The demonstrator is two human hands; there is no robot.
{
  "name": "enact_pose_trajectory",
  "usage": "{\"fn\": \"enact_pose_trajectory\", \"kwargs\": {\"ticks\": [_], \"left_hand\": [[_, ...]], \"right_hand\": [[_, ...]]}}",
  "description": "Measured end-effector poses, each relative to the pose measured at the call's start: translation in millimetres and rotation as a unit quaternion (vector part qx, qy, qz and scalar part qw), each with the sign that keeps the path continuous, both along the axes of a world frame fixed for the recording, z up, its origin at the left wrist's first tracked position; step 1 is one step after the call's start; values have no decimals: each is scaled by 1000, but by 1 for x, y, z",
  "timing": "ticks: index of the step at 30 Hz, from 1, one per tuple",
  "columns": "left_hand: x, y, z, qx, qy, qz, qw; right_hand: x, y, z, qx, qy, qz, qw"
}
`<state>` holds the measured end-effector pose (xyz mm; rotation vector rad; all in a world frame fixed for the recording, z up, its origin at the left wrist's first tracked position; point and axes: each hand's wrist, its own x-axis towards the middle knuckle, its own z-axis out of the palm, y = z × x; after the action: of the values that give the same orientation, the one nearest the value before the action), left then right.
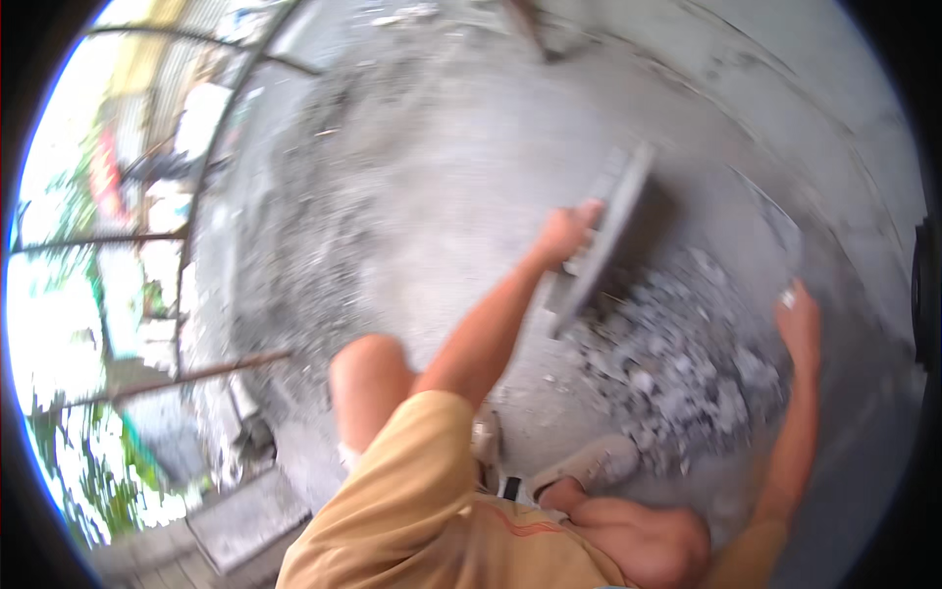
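Observation:
My left hand (567, 234) is closed on the near-left side of a grey shallow pan (616, 234), which is tipped up on edge. The pan's dark hollow side faces right, over a heap of broken grey rubble (687, 378). On the far right of the heap, my right hand (799, 322) is closed around the near end of a thin, pale-edged tool (775, 214). Motion blurs this tool, so its exact kind is unclear. The tool reaches away from me over the grey floor, apart from the pan.
Loose grit (314, 226) lies in a strip along the left of the concrete floor (461, 167). A metal railing (211, 162) borders that side. A pale wall (805, 88) rises at the far right. My shoes (594, 461) stand just left of the rubble.

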<state>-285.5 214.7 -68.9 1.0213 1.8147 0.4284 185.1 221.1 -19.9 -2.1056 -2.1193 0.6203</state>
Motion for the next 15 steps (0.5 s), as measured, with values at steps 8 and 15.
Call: {"fn": "enact_pose_trajectory", "kwargs": {"ticks": [8, 15], "left_hand": [[-11, -13, 25, 46, -94, 41, 994], [-12, -13, 18, 56, -139, 53, 987]], "right_hand": [[-58, 28, -48, -61, -71, 102, 990], [-74, -56, 15, -134, -72, 142, 978]]}}
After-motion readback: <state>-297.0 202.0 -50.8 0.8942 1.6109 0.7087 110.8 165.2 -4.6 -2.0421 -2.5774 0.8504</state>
